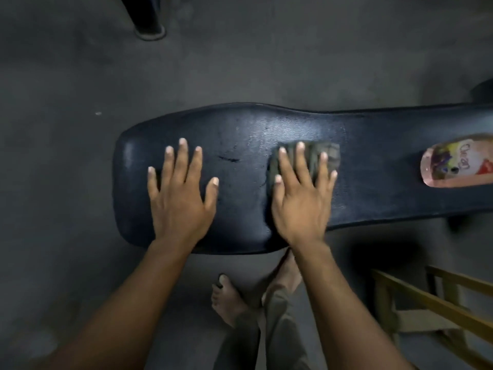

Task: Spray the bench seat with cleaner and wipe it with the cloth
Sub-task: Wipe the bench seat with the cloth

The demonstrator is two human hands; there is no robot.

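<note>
Dark bench seat runs left-right; right hand flattens cloth.

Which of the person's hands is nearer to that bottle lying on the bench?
The right. The right hand presses the cloth mid-bench, apart from the bottle further right; the left hand rests flat near the opposite end.

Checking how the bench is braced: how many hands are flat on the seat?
2. The left hand lies bare on the bench seat near its rounded end; the right hand presses the cloth at the middle.
</note>
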